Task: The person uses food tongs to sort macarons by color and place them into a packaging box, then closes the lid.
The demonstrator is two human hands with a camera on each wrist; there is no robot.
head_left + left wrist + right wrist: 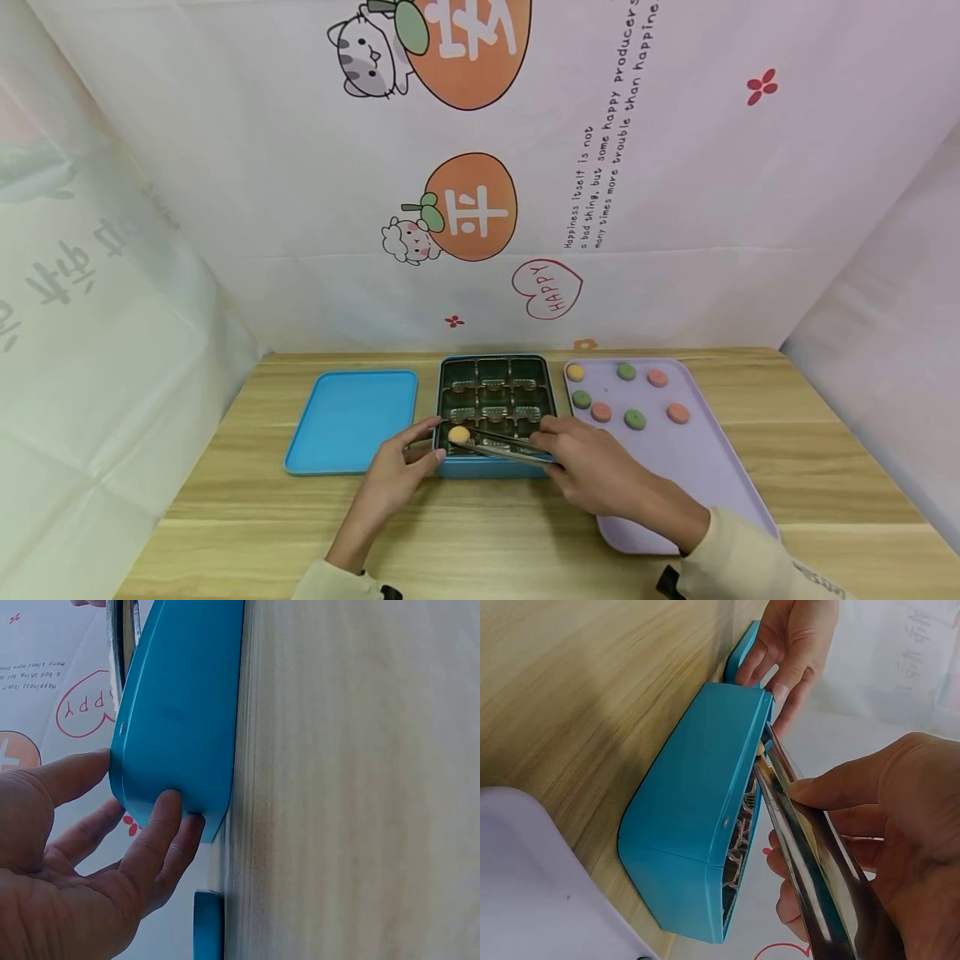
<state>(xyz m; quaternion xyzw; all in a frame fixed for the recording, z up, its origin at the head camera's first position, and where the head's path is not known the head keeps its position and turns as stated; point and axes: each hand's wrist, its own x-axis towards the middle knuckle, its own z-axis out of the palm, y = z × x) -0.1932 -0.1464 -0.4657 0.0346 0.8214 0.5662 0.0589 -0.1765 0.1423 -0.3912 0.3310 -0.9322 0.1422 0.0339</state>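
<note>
A blue box (491, 469) with a clear plastic divider insert (493, 392) stands on the table. My right hand (607, 467) holds metal tongs (802, 847), its thumb laid along one arm. At the tongs' tips, a small round yellow cookie (459, 435) sits at the box's front left compartment; whether it touches the bottom I cannot tell. Against the box's left front corner, my left hand (97, 855) rests spread fingertips, mostly straight. The other compartments in sight hold nothing, though the tongs and right hand partly cover the front row.
On the right lies a lilac tray (697, 475) bearing several round cookies: yellow (575, 372), green (634, 419) and pink (678, 413). A flat blue lid (352, 421) lies left of the box. Behind the table hangs a printed white cloth (637, 292).
</note>
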